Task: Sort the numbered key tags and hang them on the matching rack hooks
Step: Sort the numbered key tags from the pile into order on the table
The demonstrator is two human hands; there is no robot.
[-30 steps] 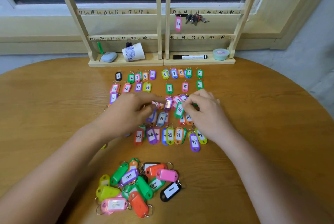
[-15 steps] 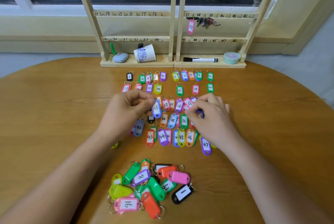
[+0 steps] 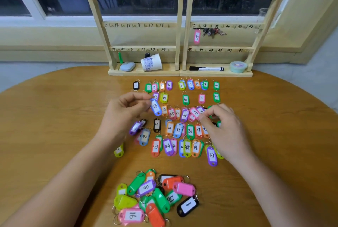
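Note:
Several coloured numbered key tags lie in rows on the round wooden table (image 3: 54,117). My left hand (image 3: 124,111) pinches the top of a blue tag marked 23 (image 3: 155,107), held just above the row of twenties. My right hand (image 3: 221,126) rests on the right end of that row, fingertips pinched at the pink tags marked 27 and 28 (image 3: 196,112). A loose pile of unsorted tags (image 3: 155,197) lies near me. The wooden rack (image 3: 180,25) with numbered hooks stands at the table's far edge; a pink tag 37 (image 3: 197,36) hangs on it.
A bunch of keys (image 3: 213,31) hangs beside the 37 tag. On the rack's base lie a tipped paper cup (image 3: 151,62), a grey-blue case (image 3: 127,66), a black marker (image 3: 206,68) and a round green tub (image 3: 238,66). A window is behind the rack.
My left hand has lifted the blue 23 tag from the middle rows and carried it up and left. My right hand stayed at the right end of the twenties row.

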